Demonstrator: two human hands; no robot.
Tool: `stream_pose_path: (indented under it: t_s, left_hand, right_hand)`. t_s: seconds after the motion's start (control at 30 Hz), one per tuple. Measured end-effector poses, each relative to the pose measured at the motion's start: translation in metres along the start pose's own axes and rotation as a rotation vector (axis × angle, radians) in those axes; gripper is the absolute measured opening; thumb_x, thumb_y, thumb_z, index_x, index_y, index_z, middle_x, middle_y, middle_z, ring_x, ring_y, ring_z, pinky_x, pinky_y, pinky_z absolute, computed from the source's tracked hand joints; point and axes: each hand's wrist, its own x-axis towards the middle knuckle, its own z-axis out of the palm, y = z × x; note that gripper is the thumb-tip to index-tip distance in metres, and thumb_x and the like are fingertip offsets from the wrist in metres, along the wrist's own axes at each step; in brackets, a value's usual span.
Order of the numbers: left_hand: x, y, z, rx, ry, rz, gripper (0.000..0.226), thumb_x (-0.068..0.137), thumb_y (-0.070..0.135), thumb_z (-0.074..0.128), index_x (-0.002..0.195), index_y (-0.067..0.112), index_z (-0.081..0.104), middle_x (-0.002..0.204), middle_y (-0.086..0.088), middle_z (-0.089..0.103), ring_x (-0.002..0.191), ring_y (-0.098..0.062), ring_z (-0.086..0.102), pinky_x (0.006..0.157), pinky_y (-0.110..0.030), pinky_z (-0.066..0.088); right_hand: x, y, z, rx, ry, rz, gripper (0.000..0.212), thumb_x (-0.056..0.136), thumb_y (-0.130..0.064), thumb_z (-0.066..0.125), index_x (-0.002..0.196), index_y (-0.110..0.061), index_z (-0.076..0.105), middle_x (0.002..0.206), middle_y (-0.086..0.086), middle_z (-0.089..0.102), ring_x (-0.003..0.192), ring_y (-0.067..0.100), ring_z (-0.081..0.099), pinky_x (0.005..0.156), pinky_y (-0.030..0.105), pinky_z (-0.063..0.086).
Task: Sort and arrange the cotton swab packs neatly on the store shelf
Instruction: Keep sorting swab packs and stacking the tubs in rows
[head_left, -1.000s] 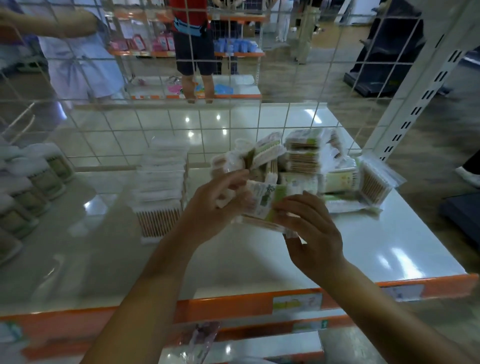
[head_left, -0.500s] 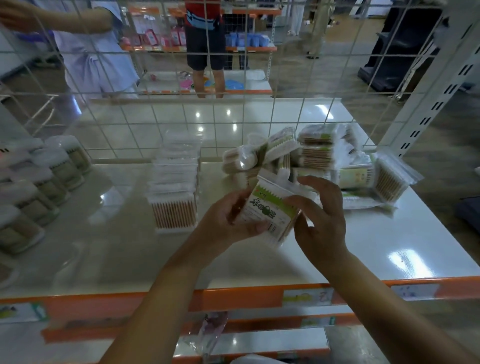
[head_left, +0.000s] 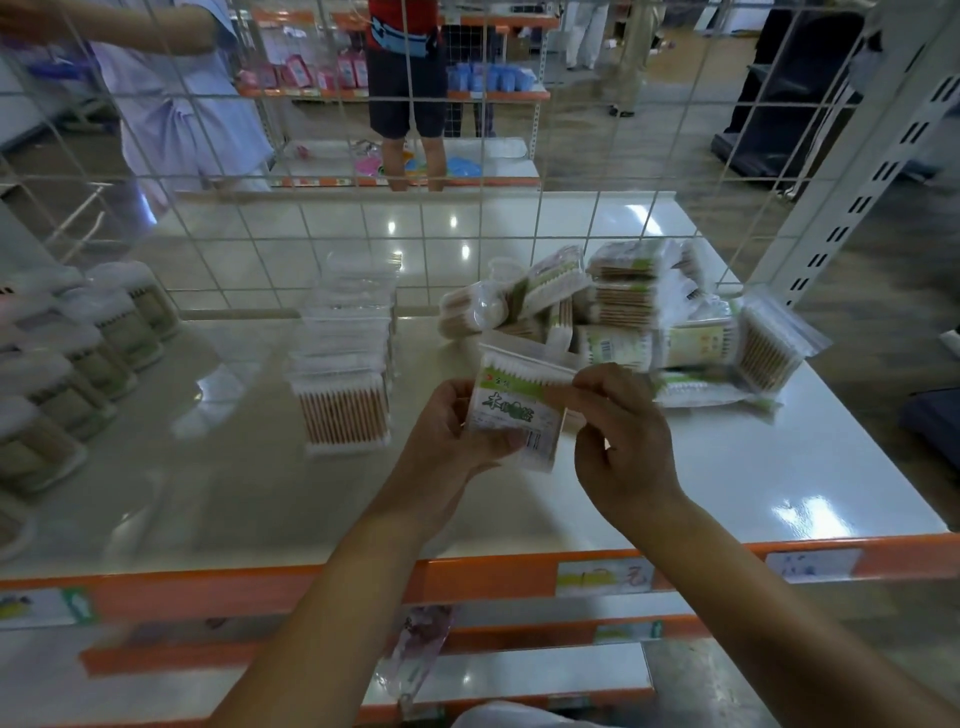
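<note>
I hold one cotton swab pack (head_left: 511, 408) with a green and white label upright above the white shelf (head_left: 675, 478). My left hand (head_left: 447, 436) grips its left side and bottom. My right hand (head_left: 618, 436) pinches its upper right edge. Behind it, a loose heap of swab packs (head_left: 623, 312) lies at the back right of the shelf. To the left of the held pack a neat row of clear swab boxes (head_left: 345, 358) stands one behind another.
Round swab tubs (head_left: 78, 364) line the left edge of the shelf. A wire grid (head_left: 467, 218) closes off the back. The shelf's orange front edge (head_left: 467, 577) carries price tags. Two people (head_left: 405, 78) stand in the aisle beyond the grid.
Both hands have drawn the green-labelled pack out of the heap toward me and turned it upright, label facing me. The right hand has shifted to the pack's top right edge.
</note>
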Motion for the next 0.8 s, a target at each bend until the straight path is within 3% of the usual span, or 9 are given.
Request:
stream_pose_path:
  t_s: [0.07, 0.2, 0.3, 0.4, 0.47, 0.57, 0.7, 0.8]
  left_hand:
    - [0.000, 0.000, 0.003, -0.072, 0.008, -0.008, 0.053, 0.058, -0.003, 0.074, 0.102, 0.009, 0.048, 0.094, -0.007, 0.067, 0.085, -0.019, 0.067, 0.070, -0.029, 0.056]
    - [-0.001, -0.001, 0.004, -0.118, 0.024, -0.011, 0.045, 0.063, -0.001, 0.067, 0.102, 0.007, 0.048, 0.092, -0.009, 0.067, 0.085, -0.022, 0.067, 0.076, -0.036, 0.056]
    - [-0.002, 0.000, 0.005, -0.036, 0.069, 0.042, 0.049, 0.059, -0.004, 0.076, 0.097, 0.011, 0.050, 0.089, -0.006, 0.064, 0.081, -0.017, 0.065, 0.070, -0.029, 0.055]
    - [-0.003, 0.003, 0.010, 0.242, 0.088, 0.205, 0.039, 0.066, 0.005, 0.078, 0.090, 0.019, 0.051, 0.092, 0.001, 0.060, 0.088, -0.014, 0.061, 0.072, -0.026, 0.052]
    - [-0.007, 0.004, 0.013, 0.385, 0.033, 0.302, 0.034, 0.067, 0.019, 0.077, 0.090, 0.025, 0.052, 0.097, 0.005, 0.060, 0.095, -0.010, 0.060, 0.081, -0.028, 0.051]
    - [-0.012, 0.007, 0.015, 0.587, -0.039, 0.423, 0.024, 0.067, 0.035, 0.066, 0.089, 0.036, 0.054, 0.100, 0.014, 0.055, 0.098, -0.007, 0.057, 0.090, -0.028, 0.047]
    - [-0.011, 0.009, 0.009, 0.500, 0.073, 0.408, 0.038, 0.067, 0.032, 0.068, 0.102, 0.035, 0.051, 0.095, 0.022, 0.055, 0.094, -0.003, 0.056, 0.087, -0.023, 0.048]
    - [-0.009, 0.013, 0.000, 0.434, 0.158, 0.357, 0.050, 0.068, 0.028, 0.071, 0.111, 0.036, 0.047, 0.096, 0.017, 0.055, 0.095, -0.006, 0.056, 0.083, -0.021, 0.049]
  right_hand:
    - [0.002, -0.008, 0.000, 0.171, -0.069, 0.213, 0.043, 0.062, 0.014, 0.040, 0.089, -0.001, 0.071, 0.081, -0.003, 0.053, 0.072, -0.004, 0.047, 0.060, 0.004, 0.035]
    - [0.007, -0.019, -0.005, 0.379, -0.200, 0.523, 0.041, 0.072, 0.021, 0.050, 0.092, -0.009, 0.070, 0.082, -0.011, 0.055, 0.071, -0.005, 0.052, 0.059, 0.007, 0.040]
    - [0.011, -0.024, -0.009, 0.431, -0.227, 0.575, 0.027, 0.086, 0.000, 0.057, 0.089, -0.026, 0.064, 0.086, -0.018, 0.058, 0.074, 0.001, 0.056, 0.062, 0.009, 0.043]
    - [0.016, -0.032, -0.011, 0.519, -0.230, 0.596, 0.006, 0.085, -0.031, 0.062, 0.088, -0.034, 0.058, 0.086, -0.018, 0.062, 0.076, -0.001, 0.060, 0.063, 0.011, 0.047]
    - [0.019, -0.036, -0.011, 0.579, -0.230, 0.619, 0.017, 0.077, -0.045, 0.066, 0.089, -0.037, 0.057, 0.086, -0.014, 0.065, 0.079, 0.000, 0.063, 0.064, 0.016, 0.051]
    - [0.022, -0.034, -0.013, 0.544, -0.221, 0.619, 0.022, 0.077, -0.024, 0.073, 0.091, -0.029, 0.058, 0.084, -0.004, 0.067, 0.079, 0.018, 0.065, 0.068, 0.035, 0.055]
    - [0.028, -0.027, -0.015, 0.719, -0.193, 0.663, 0.029, 0.077, 0.002, 0.068, 0.092, -0.021, 0.060, 0.084, 0.002, 0.066, 0.081, 0.022, 0.064, 0.069, 0.036, 0.055]
    - [0.028, -0.026, -0.011, 0.902, -0.169, 0.706, 0.034, 0.069, 0.000, 0.069, 0.098, -0.015, 0.061, 0.092, 0.010, 0.065, 0.090, 0.027, 0.063, 0.076, 0.040, 0.055]
